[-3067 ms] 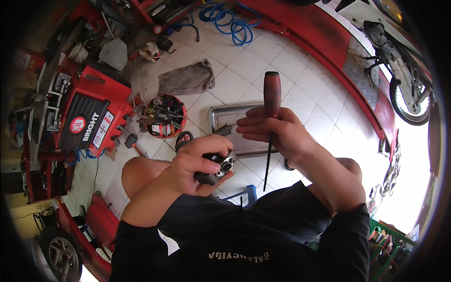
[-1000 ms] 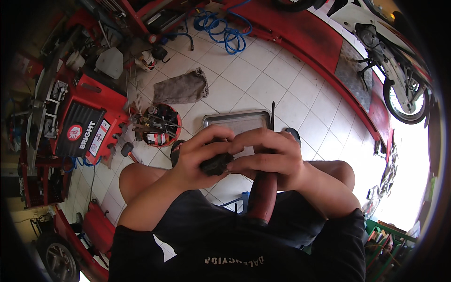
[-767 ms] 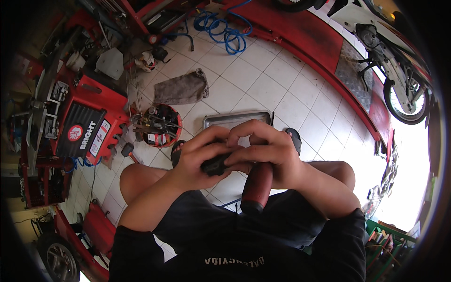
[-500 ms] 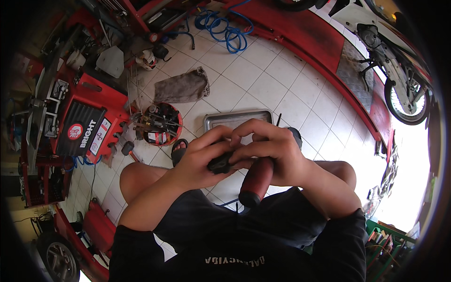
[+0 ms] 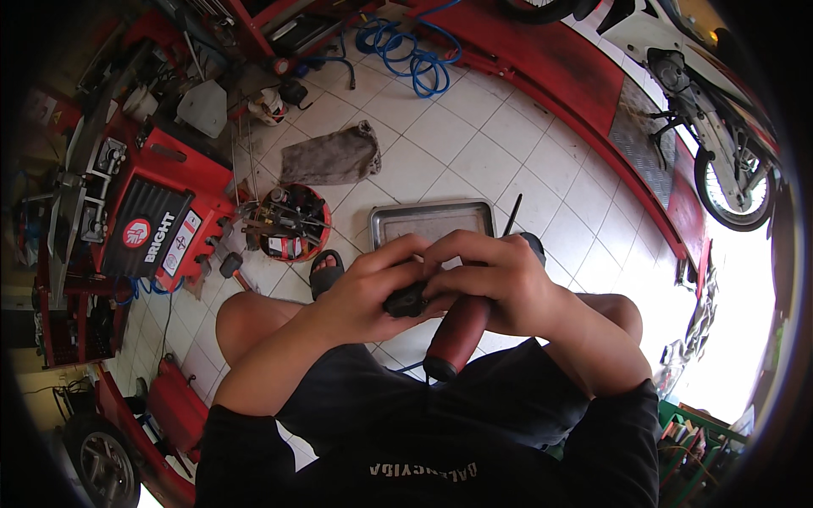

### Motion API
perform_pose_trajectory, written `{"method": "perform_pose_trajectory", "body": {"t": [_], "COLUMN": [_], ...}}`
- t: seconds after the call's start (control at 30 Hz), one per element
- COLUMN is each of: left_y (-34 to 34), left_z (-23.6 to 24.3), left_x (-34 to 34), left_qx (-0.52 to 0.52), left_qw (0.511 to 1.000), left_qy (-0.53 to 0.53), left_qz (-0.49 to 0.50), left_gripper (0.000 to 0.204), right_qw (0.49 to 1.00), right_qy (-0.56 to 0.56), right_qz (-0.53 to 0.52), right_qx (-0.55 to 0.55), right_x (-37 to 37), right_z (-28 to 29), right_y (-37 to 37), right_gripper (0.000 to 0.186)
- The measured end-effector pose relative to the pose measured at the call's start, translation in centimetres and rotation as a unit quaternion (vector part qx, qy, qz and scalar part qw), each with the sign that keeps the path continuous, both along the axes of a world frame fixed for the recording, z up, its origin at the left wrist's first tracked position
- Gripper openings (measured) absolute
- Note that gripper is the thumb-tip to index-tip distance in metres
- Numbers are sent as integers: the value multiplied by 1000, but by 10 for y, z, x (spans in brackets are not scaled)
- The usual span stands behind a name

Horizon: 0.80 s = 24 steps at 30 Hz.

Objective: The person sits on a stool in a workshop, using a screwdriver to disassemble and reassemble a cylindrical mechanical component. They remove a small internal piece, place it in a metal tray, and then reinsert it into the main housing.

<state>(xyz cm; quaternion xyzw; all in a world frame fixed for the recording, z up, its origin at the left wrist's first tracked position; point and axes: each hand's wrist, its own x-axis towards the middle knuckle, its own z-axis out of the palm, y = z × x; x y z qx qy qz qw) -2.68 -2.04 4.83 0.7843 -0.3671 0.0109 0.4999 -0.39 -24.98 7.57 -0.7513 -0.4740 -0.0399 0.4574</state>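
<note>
Now I see the left hand (image 5: 373, 289) gripping a dark, blocky part (image 5: 405, 301); the right hand (image 5: 506, 279) meets it, clasping a screwdriver (image 5: 460, 337), its smooth red handle turned bodyward, unlike earlier. Just beyond, both hands partly hide a metal tray (image 5: 432, 204); rumpled grey cloth (image 5: 330, 157) lies farther.

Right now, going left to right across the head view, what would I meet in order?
Red machine with a black panel, red tub of tools, left hand holding a dark part, right hand holding a red-handled screwdriver, motorcycle.
</note>
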Motion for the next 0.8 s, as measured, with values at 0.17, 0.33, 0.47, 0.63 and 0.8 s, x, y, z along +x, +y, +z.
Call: {"method": "perform_pose_trajectory", "body": {"t": [0.17,0.33,0.47,0.63,0.8], "left_y": [-1,-2,0,1,1], "left_z": [-6,-3,1,1,1], "left_x": [0,-1,0,-1,-4], "left_qx": [-21,-59,-72,-73,-61], "left_qw": [1000,997,993,992,994], "left_qy": [8,48,78,84,74], "left_qz": [-8,-29,-50,-54,-48], "left_gripper": [38,40,39,39,39], "right_qw": [996,986,990,989,987], "right_qy": [-85,-154,-118,-110,-117], "right_qz": [13,14,42,50,32], "right_qx": [31,60,67,89,103], "right_x": [3,4,5,5,0], "right_z": [-13,-15,-16,-16,-18], "right_y": [0,2,0,4,9], "right_gripper": [34,34,34,32,30]}}
